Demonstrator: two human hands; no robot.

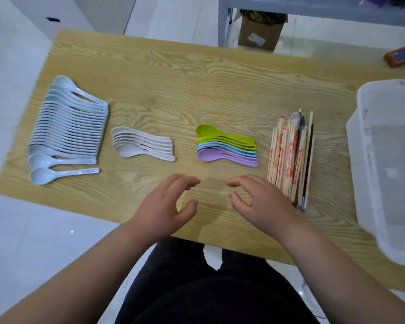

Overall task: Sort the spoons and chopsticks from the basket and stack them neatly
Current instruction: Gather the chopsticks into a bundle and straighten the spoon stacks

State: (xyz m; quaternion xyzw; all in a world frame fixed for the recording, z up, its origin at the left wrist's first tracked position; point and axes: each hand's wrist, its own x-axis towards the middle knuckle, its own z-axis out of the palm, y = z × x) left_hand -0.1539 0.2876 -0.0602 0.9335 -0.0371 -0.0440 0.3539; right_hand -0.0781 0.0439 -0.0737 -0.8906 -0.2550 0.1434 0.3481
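Observation:
A long row of pale blue spoons (66, 127) lies at the left of the wooden table (173, 78). To its right sits a short stack of white spoons (140, 146), then a stack of green, blue and purple spoons (227, 148). Wrapped chopsticks (290, 157) lie side by side further right, with a dark pair along their right edge. The white basket (365, 174) stands at the far right; nothing shows inside it. My left hand (166, 204) and my right hand (262, 202) hover over the front of the table, fingers loosely curled, holding nothing. My right hand is just beside the chopsticks' near ends.
An orange and blue box (399, 56) lies on the floor at the back right. A cardboard box (260, 31) stands under a grey metal shelf (222, 22) behind the table. My dark-trousered legs are at the table's front edge.

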